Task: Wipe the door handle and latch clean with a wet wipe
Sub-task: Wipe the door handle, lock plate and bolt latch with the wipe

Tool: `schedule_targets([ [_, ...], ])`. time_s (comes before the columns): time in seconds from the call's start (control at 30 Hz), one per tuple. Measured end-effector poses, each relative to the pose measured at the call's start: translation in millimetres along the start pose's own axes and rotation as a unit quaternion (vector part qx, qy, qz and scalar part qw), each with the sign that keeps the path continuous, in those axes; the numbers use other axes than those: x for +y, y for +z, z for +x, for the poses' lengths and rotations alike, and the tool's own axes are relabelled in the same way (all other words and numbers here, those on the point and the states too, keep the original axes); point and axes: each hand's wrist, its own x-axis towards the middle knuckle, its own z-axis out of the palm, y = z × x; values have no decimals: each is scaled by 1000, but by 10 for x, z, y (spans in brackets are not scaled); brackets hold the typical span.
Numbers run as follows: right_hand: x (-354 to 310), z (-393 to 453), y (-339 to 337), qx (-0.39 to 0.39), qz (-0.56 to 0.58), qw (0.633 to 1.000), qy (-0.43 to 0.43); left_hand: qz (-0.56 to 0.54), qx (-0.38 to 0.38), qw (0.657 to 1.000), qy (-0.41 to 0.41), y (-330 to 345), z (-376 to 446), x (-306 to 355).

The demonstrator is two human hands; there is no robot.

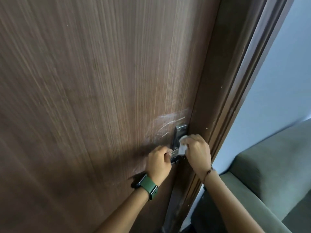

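A dark metal lock plate is fixed near the right edge of a brown wooden door. Its silver lever handle points left. My left hand, with a green watch on the wrist, grips the lever's end. My right hand holds a crumpled white wet wipe and presses it against the plate just above the lever. The latch on the door's edge is hidden behind my hands.
Pale scratch marks show on the wood above and left of the plate. The dark door frame runs along the right. Beyond it are a pale blue wall and a grey-green sofa.
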Motion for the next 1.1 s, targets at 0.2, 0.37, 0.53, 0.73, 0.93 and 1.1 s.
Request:
schedule_targets([
  [0.2,-2,-35,19,8,-16,1000,5,-29,-8,999,22,-15,0,-25],
  [0.37,-98,-8,73,22,-20,999,21,-48,-15,998,23,-17,19,-64],
  [0.53,-110,48,87,26,-11,998,62,-57,-30,997,32,-58,14,-92],
  [0.73,-190,-123,178,42,-13,993,105,-49,-16,998,32,-55,-19,-70],
  [0.93,-178,-155,214,38,175,951,250,-39,3,999,36,-15,-10,-54],
  [1.1,-116,144,179,-25,269,890,367,-28,-3,999,42,18,47,-16],
])
